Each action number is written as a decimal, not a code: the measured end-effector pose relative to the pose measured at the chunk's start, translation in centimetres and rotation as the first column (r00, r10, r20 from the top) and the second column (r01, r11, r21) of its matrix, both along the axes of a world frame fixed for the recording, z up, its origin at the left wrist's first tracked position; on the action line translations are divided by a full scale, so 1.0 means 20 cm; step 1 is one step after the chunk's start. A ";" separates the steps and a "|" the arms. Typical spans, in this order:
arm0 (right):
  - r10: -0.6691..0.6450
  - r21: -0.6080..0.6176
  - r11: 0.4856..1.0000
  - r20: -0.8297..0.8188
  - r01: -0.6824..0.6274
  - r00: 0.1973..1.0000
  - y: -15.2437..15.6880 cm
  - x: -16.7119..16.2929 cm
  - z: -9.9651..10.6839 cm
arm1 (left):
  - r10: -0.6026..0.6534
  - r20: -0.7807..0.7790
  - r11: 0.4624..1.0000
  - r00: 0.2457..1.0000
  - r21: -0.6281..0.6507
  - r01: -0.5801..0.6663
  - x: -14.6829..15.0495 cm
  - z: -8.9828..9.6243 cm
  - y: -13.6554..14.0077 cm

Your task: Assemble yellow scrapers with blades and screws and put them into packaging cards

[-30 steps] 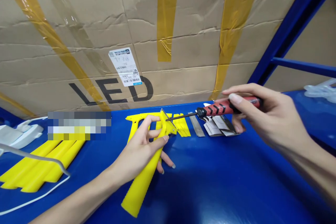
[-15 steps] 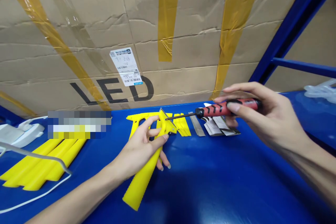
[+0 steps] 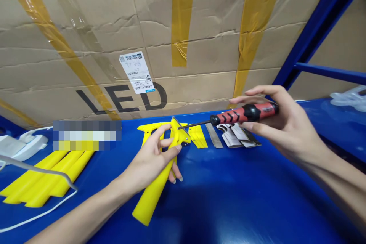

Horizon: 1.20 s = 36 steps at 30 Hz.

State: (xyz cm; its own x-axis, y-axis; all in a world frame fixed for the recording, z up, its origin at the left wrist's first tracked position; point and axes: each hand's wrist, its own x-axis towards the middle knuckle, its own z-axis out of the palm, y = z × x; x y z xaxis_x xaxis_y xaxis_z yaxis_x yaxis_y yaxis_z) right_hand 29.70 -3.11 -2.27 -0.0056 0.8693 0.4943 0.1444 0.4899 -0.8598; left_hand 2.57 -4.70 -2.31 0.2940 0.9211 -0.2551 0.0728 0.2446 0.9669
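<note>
My left hand [image 3: 156,156] is wrapped round the yellow handle of a scraper [image 3: 154,194], which slants with its head up and away from me. A thin metal blade edge shows at the top of the head. My right hand [image 3: 288,129] holds a red and black screwdriver [image 3: 243,113] by its handle, thumb below and fingers above. Its dark shaft points left, and the tip meets the scraper's head, though the screw there is not visible. Behind the head lie several yellow plates [image 3: 198,136] and, to their right, a flat metal blade [image 3: 214,136].
Several yellow handles [image 3: 48,175] lie at the left, partly blurred out, near a white cable [image 3: 42,213]. Folded printed cards [image 3: 238,137] lie behind the screwdriver. A taped cardboard box [image 3: 206,45] stands along the back of the blue table [image 3: 228,198]; a blue frame [image 3: 314,23] rises at right.
The screwdriver's handle has turned, and my right fingers have shifted and loosened round it. The scraper and my left hand have moved slightly left.
</note>
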 end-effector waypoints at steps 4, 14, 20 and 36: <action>0.005 -0.090 0.996 -0.068 -0.012 0.998 0.01 -0.01 0.00 | -0.001 -0.006 1.000 1.000 0.003 0.001 0.00 0.00 0.00; -0.009 0.024 1.000 -0.025 0.010 1.000 0.00 0.00 -0.01 | -0.036 0.000 0.999 0.999 0.040 0.036 -0.02 -0.01 0.01; -0.023 0.064 0.998 0.001 0.023 1.000 -0.01 -0.02 0.00 | -0.017 0.001 1.000 1.000 0.014 0.017 -0.01 -0.02 0.01; -0.001 0.048 0.999 -0.039 0.003 0.999 -0.02 -0.02 0.02 | -0.052 0.002 0.998 0.999 0.044 0.052 -0.02 0.00 0.00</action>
